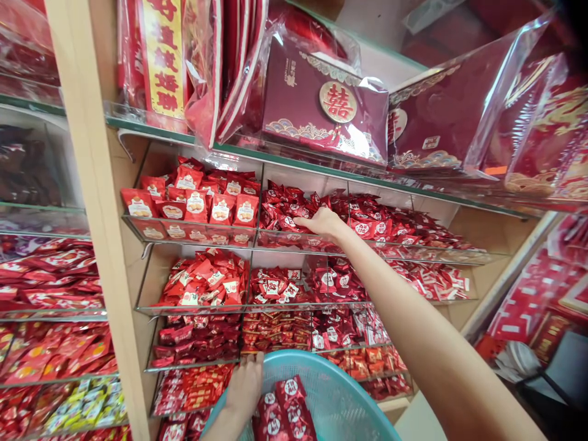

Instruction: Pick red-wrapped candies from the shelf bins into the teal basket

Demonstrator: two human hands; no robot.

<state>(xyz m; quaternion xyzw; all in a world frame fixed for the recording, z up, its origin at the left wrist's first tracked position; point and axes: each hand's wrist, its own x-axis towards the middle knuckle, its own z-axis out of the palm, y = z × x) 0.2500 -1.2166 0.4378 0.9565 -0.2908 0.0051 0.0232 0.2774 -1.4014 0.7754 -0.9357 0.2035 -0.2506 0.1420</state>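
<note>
My right hand (323, 222) reaches up into a glass bin of dark red wrapped candies (287, 211) on the upper shelf row, fingers curled down among the packets; whether it grips one is hidden. My left hand (245, 387) clasps the near rim of a teal plastic basket (337, 392) held low in front of the shelves. Several dark red candy packets (282, 410) lie inside the basket beside that hand.
Glass-fronted bins hold red candy packs (202, 205) in rows across the shelves. Large maroon gift boxes (328, 107) in clear wrap lean on the top glass shelf. A wooden upright (98, 202) divides the left shelving. More red boxes (528, 306) stand at right.
</note>
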